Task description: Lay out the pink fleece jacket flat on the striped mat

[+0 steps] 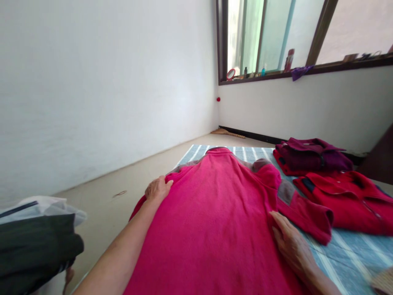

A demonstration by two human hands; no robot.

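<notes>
Between both hands (157,189) (290,241) lies a pink top (215,217) (spread out)

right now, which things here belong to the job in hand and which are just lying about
Job in hand:
- pink top, left hand and right hand on it
- striped sheet beneath
- red top, purple top, folded, probably

Likely just lying about:
- broom
- mirror
- bottle
- purple cloth
</notes>
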